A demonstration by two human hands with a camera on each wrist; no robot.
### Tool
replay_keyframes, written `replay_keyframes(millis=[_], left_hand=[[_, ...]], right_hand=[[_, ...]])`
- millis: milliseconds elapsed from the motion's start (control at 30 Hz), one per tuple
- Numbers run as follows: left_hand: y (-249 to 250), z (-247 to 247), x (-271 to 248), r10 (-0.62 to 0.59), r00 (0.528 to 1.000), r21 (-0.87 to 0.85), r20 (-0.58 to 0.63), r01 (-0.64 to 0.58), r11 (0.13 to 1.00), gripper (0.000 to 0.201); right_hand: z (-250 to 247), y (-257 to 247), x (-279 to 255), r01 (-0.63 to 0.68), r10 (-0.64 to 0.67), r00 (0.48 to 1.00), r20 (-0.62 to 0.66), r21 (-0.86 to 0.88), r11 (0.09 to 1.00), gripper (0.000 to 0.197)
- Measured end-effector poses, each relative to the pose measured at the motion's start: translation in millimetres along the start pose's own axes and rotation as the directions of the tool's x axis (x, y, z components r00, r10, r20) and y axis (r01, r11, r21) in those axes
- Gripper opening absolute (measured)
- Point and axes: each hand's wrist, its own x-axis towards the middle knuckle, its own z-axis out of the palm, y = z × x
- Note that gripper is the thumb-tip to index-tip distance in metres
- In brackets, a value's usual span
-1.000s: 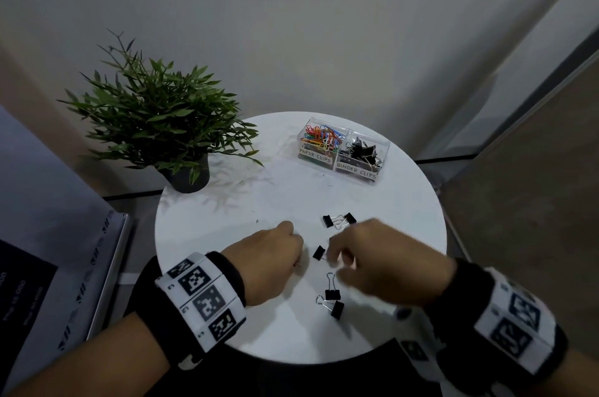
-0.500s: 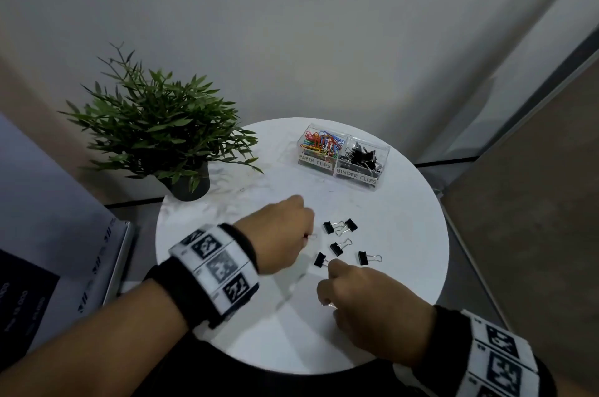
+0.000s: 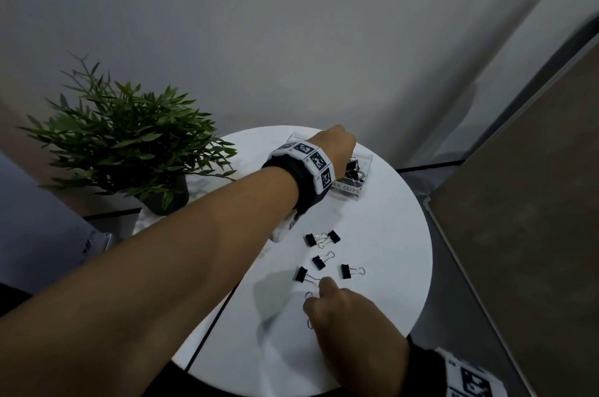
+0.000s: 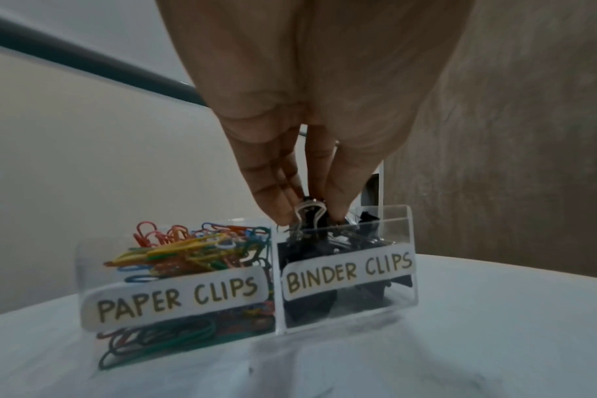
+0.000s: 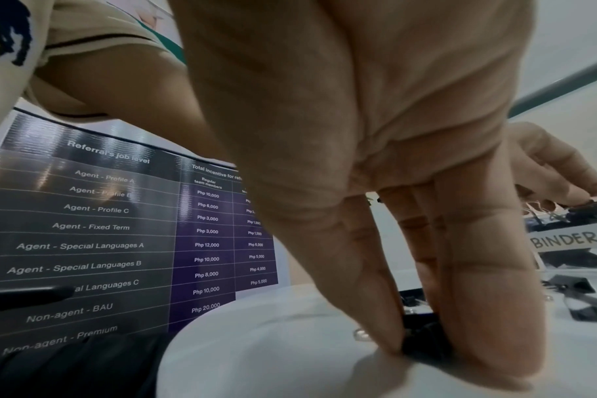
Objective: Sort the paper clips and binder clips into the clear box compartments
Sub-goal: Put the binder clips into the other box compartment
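The clear box [image 4: 397,215] stands at the far side of the round white table [image 3: 389,234], its left half full of coloured paper clips [image 4: 188,250], its right half labelled BINDER CLIPS [image 3: 351,190]. My left hand [image 3: 330,143] hovers over the right compartment and pinches a black binder clip [image 4: 309,215] by its wire handles just above the rim. Several black binder clips [image 3: 322,238] lie loose mid-table. My right hand [image 3: 343,309] is down on the table near the front, its fingertips [image 5: 385,334] pinching a black binder clip [image 5: 423,339].
A potted green plant [image 3: 129,143] stands at the table's left edge. A dark printed board [image 5: 103,242] leans beside the table on the left. A wall rises behind the table and a brown panel [image 3: 534,234] stands to the right.
My left hand has travelled from mid-table out to the clear box with a binder clip. My right hand has drawn back toward the front edge and taken hold of another clip.
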Motion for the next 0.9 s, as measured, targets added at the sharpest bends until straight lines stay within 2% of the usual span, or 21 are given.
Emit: replay_keyframes(millis=[200,400,600,733,900], left_hand=[[-5,5,-14,-0.009,1.000,-0.100,-0.009,0.008,0.995,0.040],[-18,0,-82,0.052,0.992,-0.236,-0.116,-0.078,0.969,0.037],[-35,18,-153,0.027,1.000,-0.215,0.011,-0.024,0.976,0.036],[-45,29,-169,0.003,0.999,-0.236,0.052,0.010,0.972,0.035],[-42,36,-175,0.037,0.998,-0.260,0.049,-0.023,0.965,0.033]], right_hand=[[4,5,5,0.018,-0.018,0.998,-0.062,0.007,1.000,0.032],[7,17,15,0.151,-0.152,0.985,-0.087,-0.012,0.988,0.020],[3,26,16,0.088,-0.072,0.984,-0.163,0.088,0.992,0.023],[1,27,17,0.085,-0.061,0.987,-0.151,0.160,0.983,0.026],[1,26,21,0.124,-0.112,0.986,-0.122,0.100,0.987,0.027]])
